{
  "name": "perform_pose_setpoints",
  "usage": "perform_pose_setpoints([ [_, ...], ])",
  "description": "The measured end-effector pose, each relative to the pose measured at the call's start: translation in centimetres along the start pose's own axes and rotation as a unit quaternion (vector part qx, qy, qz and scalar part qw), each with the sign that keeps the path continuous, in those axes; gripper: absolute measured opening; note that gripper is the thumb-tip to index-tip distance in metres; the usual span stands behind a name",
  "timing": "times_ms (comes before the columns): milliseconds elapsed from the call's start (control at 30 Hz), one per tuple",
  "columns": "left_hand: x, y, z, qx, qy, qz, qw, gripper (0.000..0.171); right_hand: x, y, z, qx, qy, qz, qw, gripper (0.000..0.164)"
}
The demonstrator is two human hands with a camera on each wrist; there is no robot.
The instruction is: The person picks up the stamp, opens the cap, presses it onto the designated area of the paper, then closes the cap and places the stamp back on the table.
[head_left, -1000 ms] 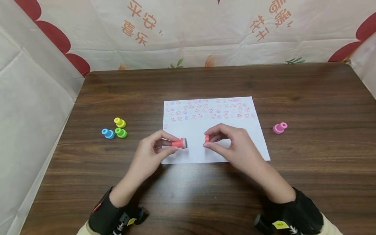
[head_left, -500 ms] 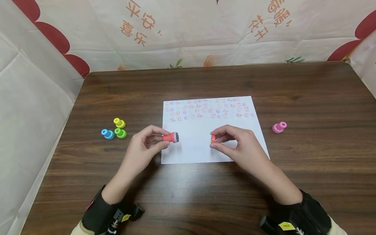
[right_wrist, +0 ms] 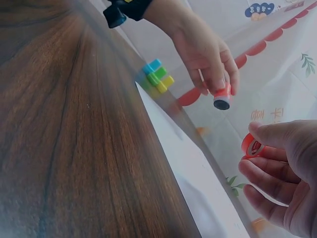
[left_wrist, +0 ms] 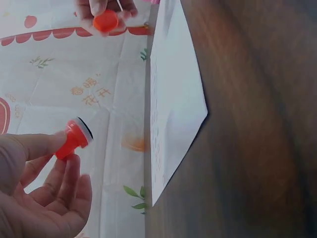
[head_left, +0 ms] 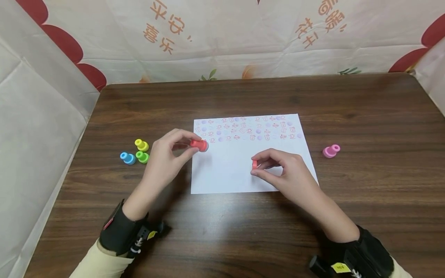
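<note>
Between thumb and fingertips, my left hand (head_left: 166, 156) pinches a red stamp (head_left: 199, 145) above the left part of a white paper sheet (head_left: 229, 170). In the left wrist view the stamp (left_wrist: 74, 138) shows its dark stamping face, uncapped. My right hand (head_left: 283, 170) pinches the small red stamp cap (head_left: 255, 164) over the right half of the sheet. Seen from the right wrist, the cap (right_wrist: 253, 146) has its hollow side in view. Rows of small red and purple prints (head_left: 243, 128) run across the far part of the sheet. Stamp and cap are apart.
Left of the paper stand a yellow stamp (head_left: 141, 145), a blue stamp (head_left: 128, 158) and a green stamp (head_left: 142, 157). A pink stamp (head_left: 331, 151) stands on the right. All are on the brown wooden table (head_left: 222, 239); a printed cloth (head_left: 229, 38) hangs behind it.
My left hand has moved left and then away from me, up toward the printed rows, with the stamp tilting. My right hand has shifted slightly right with the cap.
</note>
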State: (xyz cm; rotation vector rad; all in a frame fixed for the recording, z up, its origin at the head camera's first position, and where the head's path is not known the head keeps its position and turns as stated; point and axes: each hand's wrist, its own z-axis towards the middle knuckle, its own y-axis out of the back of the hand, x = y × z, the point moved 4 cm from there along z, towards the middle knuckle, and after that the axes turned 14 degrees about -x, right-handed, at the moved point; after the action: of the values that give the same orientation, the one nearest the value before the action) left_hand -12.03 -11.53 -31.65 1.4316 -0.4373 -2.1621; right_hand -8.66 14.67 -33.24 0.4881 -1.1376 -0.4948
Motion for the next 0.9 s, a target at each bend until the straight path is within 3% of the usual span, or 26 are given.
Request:
perform_pose_setpoints([
  [167,0.2,-0.6,0.7,0.008,-0.021,0.055,0.9983,0.024,-0.2,0.0,-0.1,-0.003,0.003,-0.002,1.0,0.026],
  [467,1.5,-2.3,1.1,0.048,-0.012,0.131,0.9902,0.024,-0.5,0.0,-0.1,-0.005,0.008,-0.004,1.0,0.025],
  [900,1.7,-3.2,1.8,0.093,-0.005,0.183,0.9786,0.022,-0.7,0.1,-0.1,-0.005,0.004,-0.002,1.0,0.025],
])
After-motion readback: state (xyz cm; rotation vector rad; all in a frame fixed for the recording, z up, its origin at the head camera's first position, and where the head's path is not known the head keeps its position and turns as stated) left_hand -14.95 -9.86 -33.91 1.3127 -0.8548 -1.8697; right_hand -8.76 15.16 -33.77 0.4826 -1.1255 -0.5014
